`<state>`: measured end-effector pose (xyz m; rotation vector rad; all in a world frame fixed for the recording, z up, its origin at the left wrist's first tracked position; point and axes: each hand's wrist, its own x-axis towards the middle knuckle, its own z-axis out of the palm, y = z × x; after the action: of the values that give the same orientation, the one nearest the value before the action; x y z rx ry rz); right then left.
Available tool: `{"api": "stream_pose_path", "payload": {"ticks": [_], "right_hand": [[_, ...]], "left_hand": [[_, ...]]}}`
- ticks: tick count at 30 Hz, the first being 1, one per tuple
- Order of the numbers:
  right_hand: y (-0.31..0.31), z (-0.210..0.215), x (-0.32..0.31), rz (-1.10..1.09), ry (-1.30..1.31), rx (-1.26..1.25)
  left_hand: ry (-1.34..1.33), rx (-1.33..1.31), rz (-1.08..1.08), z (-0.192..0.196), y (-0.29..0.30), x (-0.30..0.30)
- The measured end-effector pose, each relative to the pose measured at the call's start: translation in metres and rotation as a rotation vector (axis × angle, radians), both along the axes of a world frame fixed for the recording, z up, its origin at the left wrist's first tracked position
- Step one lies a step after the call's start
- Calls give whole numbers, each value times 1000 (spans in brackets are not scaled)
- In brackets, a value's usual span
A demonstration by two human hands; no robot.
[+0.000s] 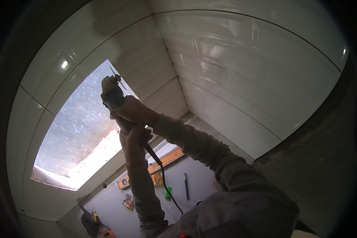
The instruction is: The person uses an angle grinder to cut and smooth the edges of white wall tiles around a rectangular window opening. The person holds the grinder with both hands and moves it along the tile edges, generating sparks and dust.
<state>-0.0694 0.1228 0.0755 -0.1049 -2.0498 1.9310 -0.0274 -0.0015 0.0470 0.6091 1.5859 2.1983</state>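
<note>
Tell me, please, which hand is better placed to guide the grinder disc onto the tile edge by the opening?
Probably the right hand: it grips the angle grinder high on the body, nearest the disc. The left hand holds the rear, by the cable.

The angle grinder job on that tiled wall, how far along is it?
Done: white tiles cover both walls. In hand: right hand and left hand hold the angle grinder at the untiled patch. Left: that patch is bare; the spirit level lies on the floor.

One angle grinder (114, 97), two hands (131, 113), one orange spirit level (152, 168), one blue pen (186, 186), one tape measure (94, 217).
</note>
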Motion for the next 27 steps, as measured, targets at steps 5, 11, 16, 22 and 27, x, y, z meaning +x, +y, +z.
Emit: {"api": "stream_pose_path", "payload": {"ticks": [5, 11, 16, 22, 27], "right_hand": [[-1, 9, 3, -15, -23, -19], [3, 10, 0, -2, 21, -29], [6, 11, -5, -38, 46, 46], [3, 17, -4, -59, 18, 27], [5, 21, -2, -55, 1, 60]], "left_hand": [[36, -19, -27, 1, -3, -8], [58, -11, -32, 0, -2, -13], [51, -19, -12, 5, 4, -13], [29, 22, -12, 8, 3, -12], [39, 54, -41, 9, 3, -12]]}}
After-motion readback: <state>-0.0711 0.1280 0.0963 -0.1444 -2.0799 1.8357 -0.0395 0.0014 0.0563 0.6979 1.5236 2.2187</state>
